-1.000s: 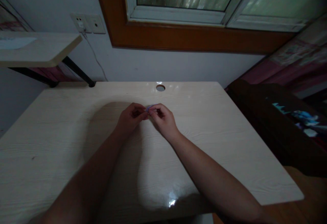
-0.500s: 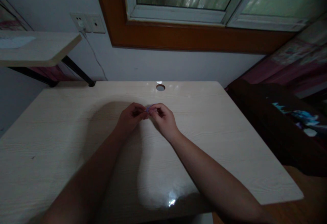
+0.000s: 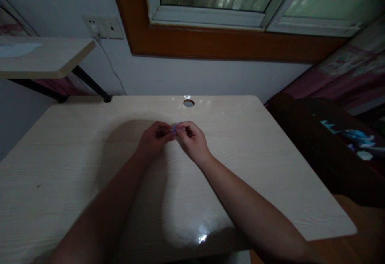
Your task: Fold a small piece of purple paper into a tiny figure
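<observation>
My left hand (image 3: pixel 154 139) and my right hand (image 3: pixel 193 140) meet over the middle of a pale wooden desk (image 3: pixel 75 167). Both pinch a small bluish-purple object (image 3: pixel 174 128) between their fingertips; it is too small and dim to name. The fingers of both hands are curled and pressed together around it. My forearms reach in from the bottom edge of the view and lie low over the desk.
A round cable hole (image 3: pixel 188 103) sits near the desk's far edge. A light shelf (image 3: pixel 45 57) juts out at the upper left, with wall sockets (image 3: pixel 104 27) and a cord beside it. Dark furniture (image 3: pixel 327 143) stands right of the desk, and a window above.
</observation>
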Demonstrator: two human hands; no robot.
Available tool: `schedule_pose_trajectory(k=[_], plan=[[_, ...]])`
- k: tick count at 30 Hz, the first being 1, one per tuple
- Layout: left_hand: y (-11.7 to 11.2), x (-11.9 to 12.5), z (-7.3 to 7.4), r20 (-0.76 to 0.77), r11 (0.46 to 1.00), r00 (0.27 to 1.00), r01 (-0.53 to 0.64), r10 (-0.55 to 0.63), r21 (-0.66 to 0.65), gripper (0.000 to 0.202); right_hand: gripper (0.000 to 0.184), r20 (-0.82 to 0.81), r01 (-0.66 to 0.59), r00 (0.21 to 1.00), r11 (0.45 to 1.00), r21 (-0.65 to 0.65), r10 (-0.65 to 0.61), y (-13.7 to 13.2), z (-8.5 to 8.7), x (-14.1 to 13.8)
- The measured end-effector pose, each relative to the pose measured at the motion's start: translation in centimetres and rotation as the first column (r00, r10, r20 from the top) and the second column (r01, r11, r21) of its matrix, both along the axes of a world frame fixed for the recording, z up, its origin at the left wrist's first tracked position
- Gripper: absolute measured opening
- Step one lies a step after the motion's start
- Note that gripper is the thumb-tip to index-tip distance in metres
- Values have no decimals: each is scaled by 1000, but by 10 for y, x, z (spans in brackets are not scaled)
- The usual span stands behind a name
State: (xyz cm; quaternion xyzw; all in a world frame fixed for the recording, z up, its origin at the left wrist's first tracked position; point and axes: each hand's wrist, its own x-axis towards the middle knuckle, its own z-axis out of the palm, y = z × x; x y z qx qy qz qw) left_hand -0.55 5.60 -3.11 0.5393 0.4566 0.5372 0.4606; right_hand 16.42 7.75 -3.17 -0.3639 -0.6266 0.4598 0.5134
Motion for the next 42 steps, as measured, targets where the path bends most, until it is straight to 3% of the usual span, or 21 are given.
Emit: schedule_pose_trajectory(k=[12, 23, 30, 42], plan=[[1, 0, 0, 14, 1000, 1000, 9, -9, -30, 34, 18, -91, -2, 996, 998, -61, -3, 3, -8, -1], [1, -2, -1, -36, 1000, 999, -10, 10, 3, 37, 17, -8, -19, 1000, 999, -29, 18, -1, 1, -1], [2, -1, -1, 30, 1000, 1000, -6, 6, -1, 35, 23, -85, -37, 996, 997, -68, 31, 3, -6, -3], [2, 0, -2, -11, 1000, 1000, -23, 24, 19, 37, 34, -197, -91, 978, 990, -108, 69, 7, -9, -6]])
